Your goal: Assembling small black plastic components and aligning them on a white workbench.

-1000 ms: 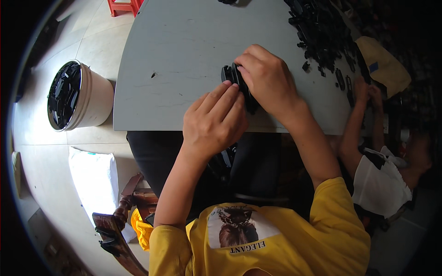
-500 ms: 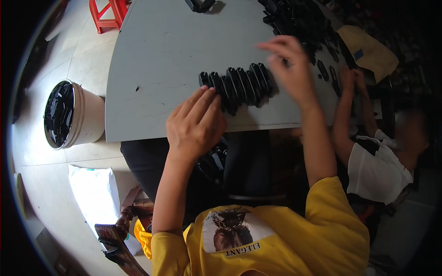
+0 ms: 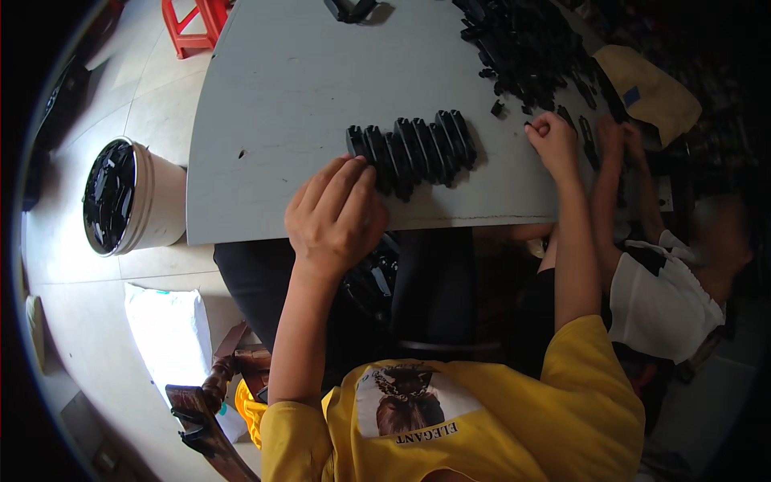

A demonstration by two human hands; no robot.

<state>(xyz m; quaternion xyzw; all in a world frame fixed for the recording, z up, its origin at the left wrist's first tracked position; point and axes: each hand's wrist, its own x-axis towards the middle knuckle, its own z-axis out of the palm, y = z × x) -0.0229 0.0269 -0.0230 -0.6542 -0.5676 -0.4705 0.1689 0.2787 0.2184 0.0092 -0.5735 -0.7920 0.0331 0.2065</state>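
Several long black plastic pieces [image 3: 411,154] stand side by side in a row on the grey table. At the row's left end, my left hand [image 3: 331,213] is closed with its fingers curled together, fingertips against the nearest piece; its thumb and anything under the palm are hidden. My right hand [image 3: 556,149] is apart from the row, over the table to its right, with the fingers pinched. A tiny black piece [image 3: 528,124] shows at its fingertips, too small to name more exactly. Just beyond it spreads a heap of black plastic parts [image 3: 522,48].
Close to my right hand, another person's hands [image 3: 612,140] work at the table's right side. A brown paper bag [image 3: 654,96] lies behind them. A white bucket [image 3: 161,201] full of black parts stands left of the table [image 3: 265,193]. A red stool [image 3: 193,36] is at the far left.
My right hand has moved right, away from above the row's right end toward the heap, and its fingers have closed to a pinch. My left hand has barely shifted; the row looks the same.
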